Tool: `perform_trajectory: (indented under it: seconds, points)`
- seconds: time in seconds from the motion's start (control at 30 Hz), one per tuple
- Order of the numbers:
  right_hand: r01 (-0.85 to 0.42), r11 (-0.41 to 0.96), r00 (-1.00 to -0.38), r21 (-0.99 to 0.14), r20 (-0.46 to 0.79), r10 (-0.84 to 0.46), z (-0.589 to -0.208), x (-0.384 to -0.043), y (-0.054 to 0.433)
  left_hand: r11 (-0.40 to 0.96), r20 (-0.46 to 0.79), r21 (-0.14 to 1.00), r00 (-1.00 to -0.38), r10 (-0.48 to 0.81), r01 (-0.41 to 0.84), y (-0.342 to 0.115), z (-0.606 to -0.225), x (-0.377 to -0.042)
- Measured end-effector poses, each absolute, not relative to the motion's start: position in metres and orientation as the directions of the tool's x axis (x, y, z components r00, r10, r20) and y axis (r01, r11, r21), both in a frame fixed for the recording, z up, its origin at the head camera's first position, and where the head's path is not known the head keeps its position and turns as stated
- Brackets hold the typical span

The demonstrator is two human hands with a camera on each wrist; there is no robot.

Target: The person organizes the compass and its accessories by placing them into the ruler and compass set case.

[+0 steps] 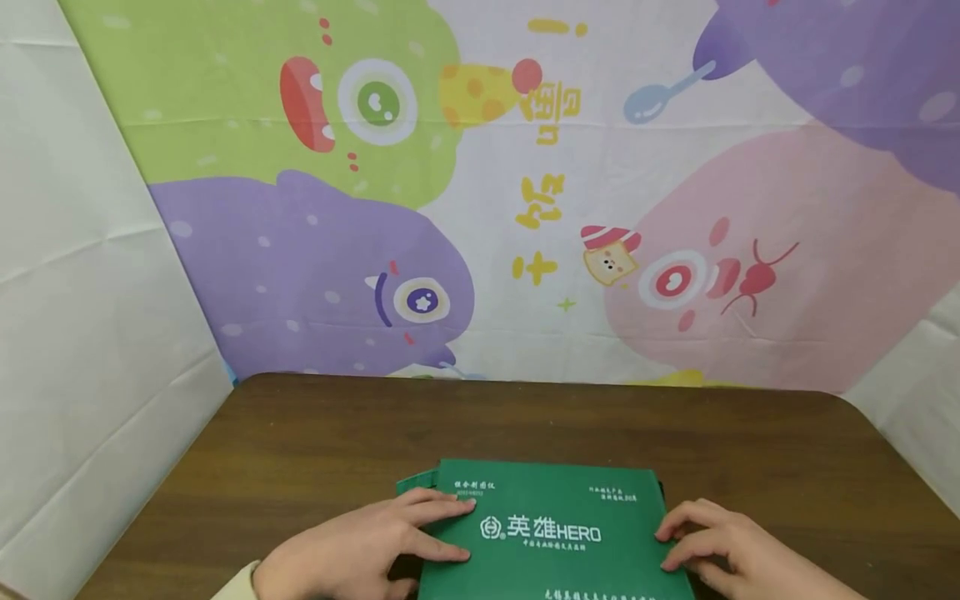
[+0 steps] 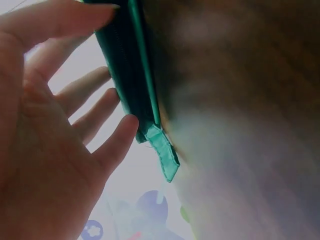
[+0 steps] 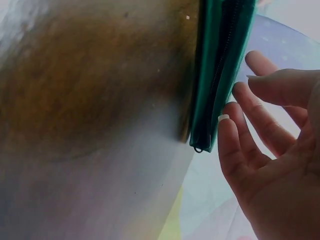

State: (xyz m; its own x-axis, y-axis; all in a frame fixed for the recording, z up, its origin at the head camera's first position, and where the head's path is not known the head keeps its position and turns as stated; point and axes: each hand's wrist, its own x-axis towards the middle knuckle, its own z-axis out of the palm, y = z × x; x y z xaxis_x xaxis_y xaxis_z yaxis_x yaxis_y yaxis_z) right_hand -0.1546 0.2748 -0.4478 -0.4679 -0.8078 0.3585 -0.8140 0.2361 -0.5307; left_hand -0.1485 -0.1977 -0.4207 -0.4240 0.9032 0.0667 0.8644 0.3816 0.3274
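Note:
A green zippered case (image 1: 551,500) with white lettering and the word HERO lies flat on the brown table, its near edge cut off by the head view. My left hand (image 1: 356,546) rests at the left side of the case, its fingertips over the top edge and the fingers loosely spread. At the right side, my right hand (image 1: 738,550) touches the edge with relaxed fingers. In the left wrist view a short green strap (image 2: 164,152) sticks out from a corner. The right wrist view shows the zipper (image 3: 220,65) along the side, closed as far as visible, with a small ring at its end.
The dark wooden table (image 1: 337,433) has rounded far corners. Behind it hangs a cloth (image 1: 517,333) printed with cartoon monsters and yellow characters. White fabric walls (image 1: 90,333) stand at the left and right.

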Motion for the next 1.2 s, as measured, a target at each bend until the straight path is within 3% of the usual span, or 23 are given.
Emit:
perform_trajectory:
  seconds: [0.13,0.27,0.43,0.5,0.6,0.83,1.2]
  points:
    - [-0.814,0.235,-0.461,-0.531,0.344,-0.818,-0.449,-0.157,0.273,0.378,0.057,0.385,-0.431,0.901,0.842,-0.197,-0.424,-0.147]
    - [-0.767,0.259,-0.504,-0.588,0.3,-0.81,-0.446,-0.162,0.273,0.386,0.065,0.407,-0.447,0.892,0.828,-0.196,-0.426,-0.147]
    - [-0.651,0.445,-0.691,-0.614,0.237,-0.683,-0.439,-0.172,0.274,0.417,0.095,0.36,-0.478,0.873,0.834,-0.19,-0.426,-0.146]
    - [-0.601,0.561,-0.768,-0.569,0.216,-0.604,-0.437,-0.177,0.272,0.431,0.092,0.344,-0.487,0.868,0.834,-0.187,-0.426,-0.146]
    - [-0.534,0.678,-0.833,-0.505,0.18,-0.523,-0.437,-0.185,0.268,0.44,0.068,0.347,-0.49,0.869,0.828,-0.184,-0.426,-0.146]
    - [-0.478,0.735,-0.872,-0.481,0.155,-0.465,-0.44,-0.197,0.257,0.405,0.01,0.412,-0.449,0.894,0.816,-0.176,-0.426,-0.148]
    - [-0.466,0.749,-0.878,-0.47,0.146,-0.455,-0.442,-0.209,0.254,0.397,-0.001,0.386,-0.43,0.903,0.833,-0.171,-0.426,-0.148]
